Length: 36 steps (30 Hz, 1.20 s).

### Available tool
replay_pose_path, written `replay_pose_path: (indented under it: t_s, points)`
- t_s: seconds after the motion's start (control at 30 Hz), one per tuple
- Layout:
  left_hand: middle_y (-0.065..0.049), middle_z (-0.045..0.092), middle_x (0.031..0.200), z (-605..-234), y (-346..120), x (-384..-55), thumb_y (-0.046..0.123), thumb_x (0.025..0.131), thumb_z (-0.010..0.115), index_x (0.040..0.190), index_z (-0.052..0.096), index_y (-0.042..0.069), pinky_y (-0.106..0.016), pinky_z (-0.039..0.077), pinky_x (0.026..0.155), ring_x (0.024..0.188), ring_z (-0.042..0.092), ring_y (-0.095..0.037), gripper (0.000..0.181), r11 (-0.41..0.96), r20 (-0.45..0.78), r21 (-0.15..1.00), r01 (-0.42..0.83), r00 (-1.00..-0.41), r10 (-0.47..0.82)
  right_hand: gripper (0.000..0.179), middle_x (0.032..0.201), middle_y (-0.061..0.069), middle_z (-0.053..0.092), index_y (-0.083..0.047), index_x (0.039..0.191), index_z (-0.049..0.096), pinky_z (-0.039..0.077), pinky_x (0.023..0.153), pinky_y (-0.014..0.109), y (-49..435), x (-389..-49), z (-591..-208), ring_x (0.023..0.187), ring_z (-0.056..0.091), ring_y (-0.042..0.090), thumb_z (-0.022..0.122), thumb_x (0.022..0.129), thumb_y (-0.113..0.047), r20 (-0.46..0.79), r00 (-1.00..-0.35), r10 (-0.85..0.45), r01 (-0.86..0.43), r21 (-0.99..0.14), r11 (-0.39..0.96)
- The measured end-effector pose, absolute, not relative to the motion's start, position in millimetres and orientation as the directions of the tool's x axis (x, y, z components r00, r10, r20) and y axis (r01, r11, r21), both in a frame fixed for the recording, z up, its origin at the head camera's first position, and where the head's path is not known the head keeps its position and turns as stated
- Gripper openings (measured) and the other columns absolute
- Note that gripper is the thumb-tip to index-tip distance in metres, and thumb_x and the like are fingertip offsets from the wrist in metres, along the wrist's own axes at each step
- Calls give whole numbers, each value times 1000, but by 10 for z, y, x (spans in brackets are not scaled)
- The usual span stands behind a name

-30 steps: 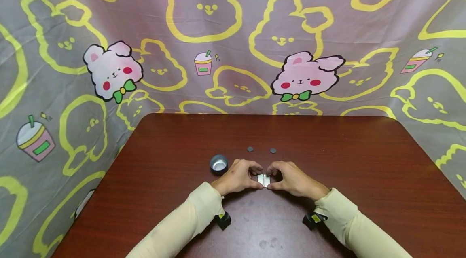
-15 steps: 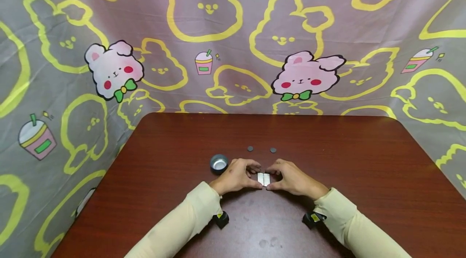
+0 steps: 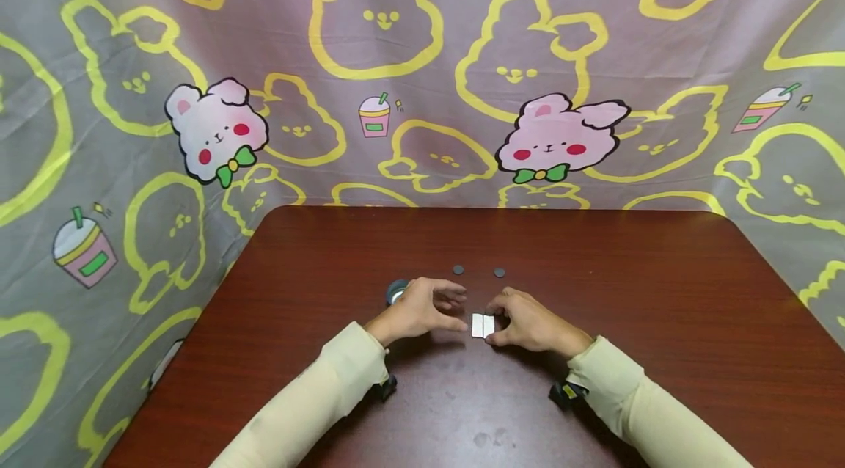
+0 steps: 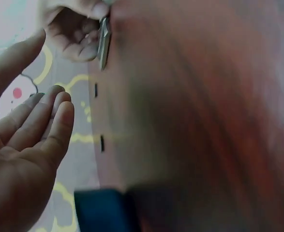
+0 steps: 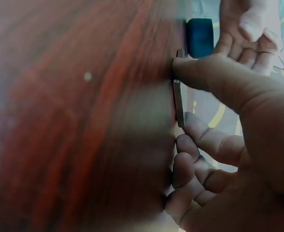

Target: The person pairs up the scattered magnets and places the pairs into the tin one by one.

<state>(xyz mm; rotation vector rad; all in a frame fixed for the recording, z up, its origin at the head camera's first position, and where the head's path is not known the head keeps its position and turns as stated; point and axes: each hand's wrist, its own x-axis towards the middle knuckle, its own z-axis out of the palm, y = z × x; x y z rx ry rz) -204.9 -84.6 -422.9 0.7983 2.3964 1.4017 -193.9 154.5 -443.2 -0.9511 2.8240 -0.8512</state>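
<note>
A: Where are the white pieces lying?

B: On the brown table [image 3: 594,262], side by side, with a thin dark line running between them: the left white piece [image 3: 477,326] and the right white piece [image 3: 489,326]. I'm taking them as the clock's centre in the head view.

A: What is the right hand [image 3: 531,323] doing at 3 o'clock?

B: It's pinching the right white piece. The thumb is pressing at the near edge and the index finger is meeting the far end. In the right wrist view, its other fingers are curling in next to the index finger.

A: And the left hand [image 3: 414,309]?

B: It's hovering between 9 and 10 o'clock, its grip relaxing open. The thumb and fingers are extending loosely and standing apart from the left white piece.

A: What else is sitting around them?

B: 2 dark discs are lying flat: the left disc [image 3: 458,270] at 11 o'clock, the right disc [image 3: 499,273] near 1 o'clock. A dark round bowl [image 3: 394,290] is standing at 10 o'clock, the left hand partly covering it.

A: Beyond the table?

B: A patterned cloth [image 3: 436,86] is hanging at 12 o'clock, showing yellow-outlined cartoon animals.
</note>
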Motion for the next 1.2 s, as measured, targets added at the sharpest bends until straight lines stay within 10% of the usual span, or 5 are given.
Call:
replay_pose_path:
  t_s: [0.43,1.2]
  points:
    - [-22,69,118,-4072,-1285,-2139,10,79,86,128,63,-6,-49,54,92,106,66,-38,56,367,115,872,324,-864,490,32,72,-7,61,-8,88,61,46,61,24,1528,-1957,-4376,66,53,5,87,71,-15,43,-838,-544,-440,-642,628]
    - [-17,70,117,-4182,-1844,-2119,7,78,86,129,62,-7,-44,55,92,105,68,-32,58,417,129,869,266,-935,330,15,77,-1,69,-4,89,77,43,54,22,1556,-2033,-4291,63,55,10,68,92,-15,-114,-805,-582,-272,-800,534]
